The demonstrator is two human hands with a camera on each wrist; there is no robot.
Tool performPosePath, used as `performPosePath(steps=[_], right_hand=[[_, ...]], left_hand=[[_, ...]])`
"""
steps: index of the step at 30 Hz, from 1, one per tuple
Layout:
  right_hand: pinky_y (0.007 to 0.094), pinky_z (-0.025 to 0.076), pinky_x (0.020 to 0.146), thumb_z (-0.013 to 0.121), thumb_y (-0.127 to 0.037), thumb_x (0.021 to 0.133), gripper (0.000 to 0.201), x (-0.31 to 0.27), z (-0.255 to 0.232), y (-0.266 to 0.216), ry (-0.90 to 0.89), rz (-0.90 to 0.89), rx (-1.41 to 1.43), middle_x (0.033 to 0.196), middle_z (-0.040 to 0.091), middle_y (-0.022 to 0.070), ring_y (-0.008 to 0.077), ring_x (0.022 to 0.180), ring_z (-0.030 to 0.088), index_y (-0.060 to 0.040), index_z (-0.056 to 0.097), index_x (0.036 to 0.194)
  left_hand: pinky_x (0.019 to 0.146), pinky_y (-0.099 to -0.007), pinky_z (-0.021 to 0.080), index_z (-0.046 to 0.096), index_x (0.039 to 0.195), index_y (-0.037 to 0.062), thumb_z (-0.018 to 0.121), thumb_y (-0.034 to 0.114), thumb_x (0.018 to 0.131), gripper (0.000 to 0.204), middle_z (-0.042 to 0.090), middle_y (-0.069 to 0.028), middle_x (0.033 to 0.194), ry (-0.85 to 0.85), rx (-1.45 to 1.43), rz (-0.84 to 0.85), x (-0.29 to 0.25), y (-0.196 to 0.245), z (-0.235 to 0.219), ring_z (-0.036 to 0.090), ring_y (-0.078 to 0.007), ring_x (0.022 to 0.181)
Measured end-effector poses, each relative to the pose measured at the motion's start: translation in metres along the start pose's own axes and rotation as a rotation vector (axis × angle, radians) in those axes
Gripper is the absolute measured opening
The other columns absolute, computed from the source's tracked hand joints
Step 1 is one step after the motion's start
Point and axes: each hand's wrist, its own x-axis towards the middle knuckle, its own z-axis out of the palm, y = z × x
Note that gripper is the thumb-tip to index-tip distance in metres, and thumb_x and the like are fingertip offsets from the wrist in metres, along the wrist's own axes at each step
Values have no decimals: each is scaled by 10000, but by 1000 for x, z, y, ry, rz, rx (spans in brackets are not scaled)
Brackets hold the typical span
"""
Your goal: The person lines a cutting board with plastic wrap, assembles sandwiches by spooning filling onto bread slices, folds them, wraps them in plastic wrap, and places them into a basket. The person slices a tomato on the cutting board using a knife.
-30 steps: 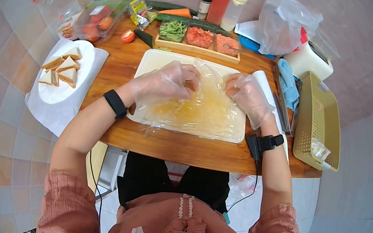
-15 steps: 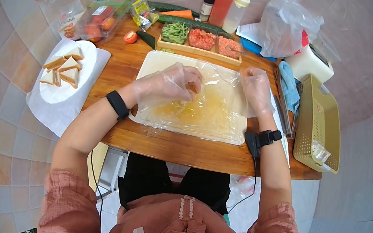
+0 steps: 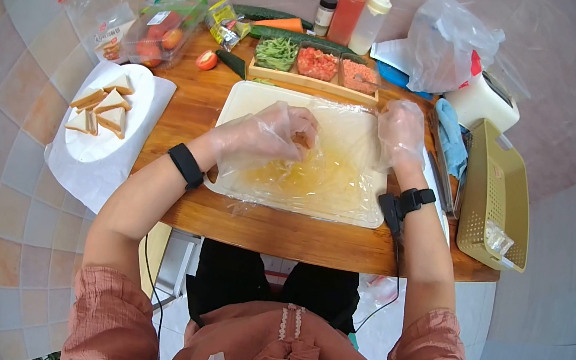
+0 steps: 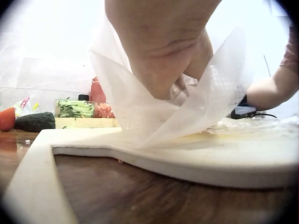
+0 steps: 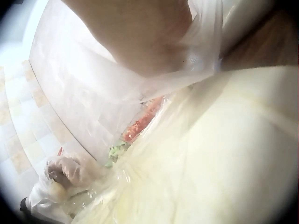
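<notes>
Me, across the table: left gloved hand point(image 3: 273, 132) fingers bent over film, grip can't tell | right gloved hand point(image 3: 402, 134) curled at board's far right corner, pinch can't tell | clear plastic film point(image 3: 338, 173) crumpled, spread on cream cutting board point(image 3: 241, 103) | sandwich wedges point(image 3: 114, 100) on white plate point(image 3: 86, 149), left

Glossy, wrinkled plastic film point(image 3: 345, 178); smooth board point(image 3: 241, 106); shiny wooden table point(image 3: 279, 236).

My board point(image 3: 237, 108) is cream, its clear film point(image 3: 344, 181) yellow-tinted; left, tiles point(image 3: 8, 211) mix grey and peach; right, a cloth point(image 3: 452, 136) is blue.
</notes>
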Motion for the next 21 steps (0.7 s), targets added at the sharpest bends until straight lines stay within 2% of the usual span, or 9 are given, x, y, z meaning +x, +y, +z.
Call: performPosePath(steps=[7, 10, 12, 15, 16, 17, 19, 20, 21], right_hand=[[434, 534, 850, 659, -125, 802, 124, 0, 7, 9, -77, -53, -151, 865, 717, 177, 348, 895, 682, -41, 740, 760], [444, 535, 858, 642, -122, 812, 135, 4, 4, 13, -97, 37, -44, 880, 719, 189, 353, 924, 683, -36, 743, 788], [462, 532, 865, 619, -104, 824, 149, 4, -3, 15, -24, 110, 104, 909, 725, 190, 365, 951, 681, -40, 752, 837], [445, 545, 851, 588, -60, 848, 201, 0, -27, 21, -33, 65, 189, 958, 734, 201, 388, 928, 685, -32, 774, 920], [399, 544, 801, 596, -47, 851, 187, -3, -36, 21, -37, 39, 197, 883, 729, 192, 323, 832, 698, -5, 760, 931], [399, 544, 801, 596, -47, 851, 187, -7, -47, 23, -40, 43, 196, 883, 729, 192, 323, 832, 698, -5, 760, 931], [345, 522, 740, 634, -70, 864, 158, -15, -83, 16, -431, 112, 374, 799, 689, 143, 212, 733, 656, 12, 746, 940], [422, 516, 683, 601, -110, 852, 187, -22, -99, 6, -502, 191, 394, 779, 708, 184, 371, 682, 647, -18, 741, 935], [422, 516, 683, 601, -110, 852, 187, -32, -110, 2, -504, 194, 392, 779, 708, 184, 371, 682, 647, -18, 741, 935]], left_hand=[[838, -326, 548, 702, 939, -48, 736, 79, 784, 203, 662, -146, 1170, 2, 11, -5, 1, -1, 1, 667, -250, 963], [850, -330, 548, 705, 936, -47, 738, 82, 786, 200, 665, -149, 1170, 5, 70, 11, 1, -3, 1, 671, -260, 974], [856, -331, 547, 707, 935, -46, 739, 84, 787, 199, 666, -151, 1172, 5, 138, 40, 2, -4, 1, 673, -266, 980], [866, -330, 545, 708, 936, -50, 743, 89, 786, 208, 668, -152, 1182, 4, 169, 71, 3, -5, 2, 675, -277, 995], [867, -330, 544, 708, 936, -55, 744, 89, 784, 212, 666, -151, 1185, -1, 161, 53, 3, -3, 2, 673, -278, 994], [868, -330, 544, 708, 936, -59, 745, 89, 783, 216, 664, -150, 1189, -5, 152, 35, 3, -1, 2, 672, -278, 994], [865, -333, 544, 710, 936, -58, 742, 87, 783, 213, 661, -150, 1192, -4, 173, 37, 2, 0, 1, 670, -278, 990], [861, -336, 545, 711, 935, -57, 739, 84, 784, 209, 659, -151, 1196, -1, 197, 38, 2, 0, 1, 669, -277, 986], [861, -336, 545, 711, 935, -57, 739, 84, 784, 209, 659, -151, 1196, -2, 194, 39, 1, 1, 2, 669, -277, 986]])
